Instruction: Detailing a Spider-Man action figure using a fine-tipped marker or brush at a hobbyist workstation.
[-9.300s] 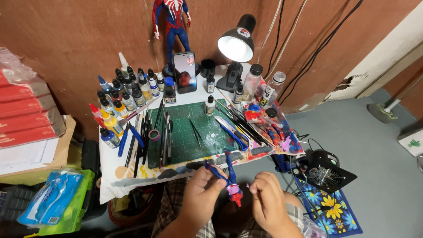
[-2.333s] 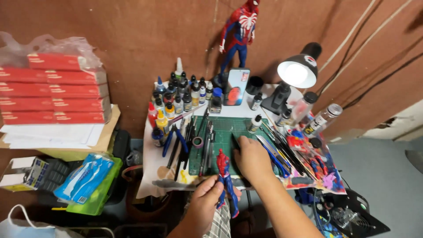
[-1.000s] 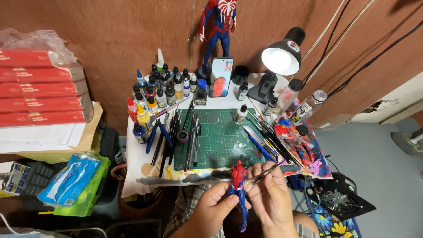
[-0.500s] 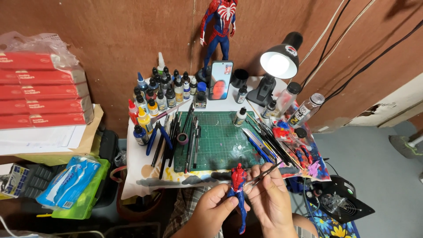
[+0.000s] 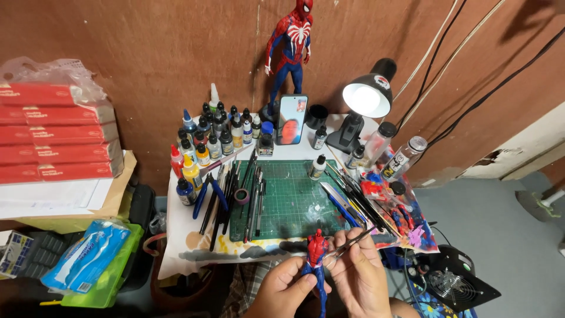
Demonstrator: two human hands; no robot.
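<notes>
My left hand [image 5: 282, 291] grips small red-and-blue figure [image 5: 316, 259] upright; my right hand [image 5: 359, 277] pinches tweezers [image 5: 348, 244] touching it, below tabletop [image 5: 176, 235].

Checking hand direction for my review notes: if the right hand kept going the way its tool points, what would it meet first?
The right hand aims its thin tool left and down at the small red and blue figure in the left hand; it probably meets the figure's upper body first.

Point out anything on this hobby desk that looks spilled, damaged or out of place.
Paint smears stain the table along its front edge and cover the sheet at the right. The wall is chipped low on the right. The left hand and right hand hold a small figure intact.
</notes>
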